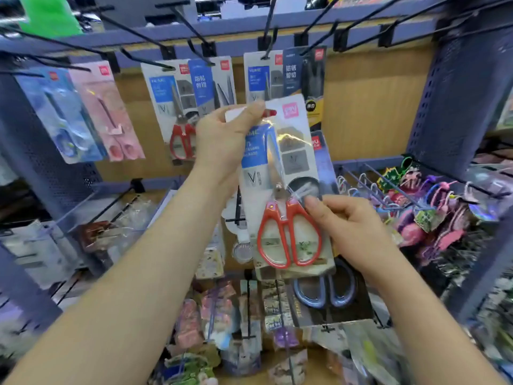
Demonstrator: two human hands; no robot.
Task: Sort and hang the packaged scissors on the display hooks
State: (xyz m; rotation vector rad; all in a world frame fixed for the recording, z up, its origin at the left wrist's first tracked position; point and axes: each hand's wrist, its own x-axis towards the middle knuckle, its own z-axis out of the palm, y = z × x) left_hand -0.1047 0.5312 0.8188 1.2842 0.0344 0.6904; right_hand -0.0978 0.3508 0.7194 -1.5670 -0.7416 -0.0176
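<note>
Before the rack of black display hooks (155, 61), a red-handled pack (280, 173) of scissors is held up between 2 bare hands, upright with a slight tilt, its top just below the hung packs and not on any hook. Its top edge is pinched by the left hand (222, 140), the thumb (249, 112) pressed flat on the front of the card and the other fingers hidden behind it. Its right side is gripped by the right hand (347, 226), the thumb laid on the clear blister just beside the right handle loop, the remaining fingers curled behind the card. A blue-handled pack (324, 290) is seen directly behind the first one, overlapped by it; which hand carries it cannot be told. Along the upper rail 6 packs are hung: a blue pack (61, 115) and a pink pack (108, 112) at the left, then 4 white, blue and dark ones towards the middle. Below, a lower shelf (349, 163) with wire dividers is filled with colourful small goods (433, 207), blurred.
</note>
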